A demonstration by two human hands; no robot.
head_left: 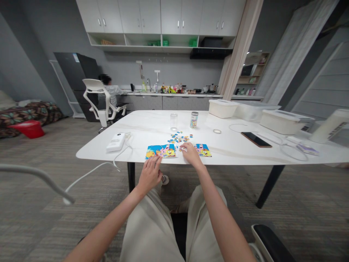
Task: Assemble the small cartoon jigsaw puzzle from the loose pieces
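Near the table's front edge, my left hand [152, 168] lies with its fingers stretched out over the lower edge of a colourful cartoon picture [167, 150]. My right hand [191, 155] is bent, its fingertips drawn together low over the tabletop; whatever is between them is too small to make out. Beside that hand, partly covered by it, lies a second cartoon picture [205, 150]. Loose jigsaw puzzle pieces [178, 138] are scattered just beyond both hands. Behind them stand a clear jar [173, 122] and a printed can [194, 120].
The white table [136, 123] also holds a white power bank [116, 142] with cables at left, and a tape ring [217, 131], a phone [256, 139] and lidded boxes [223, 108] at right. A person [111, 91] sits beyond, near a white chair [95, 98].
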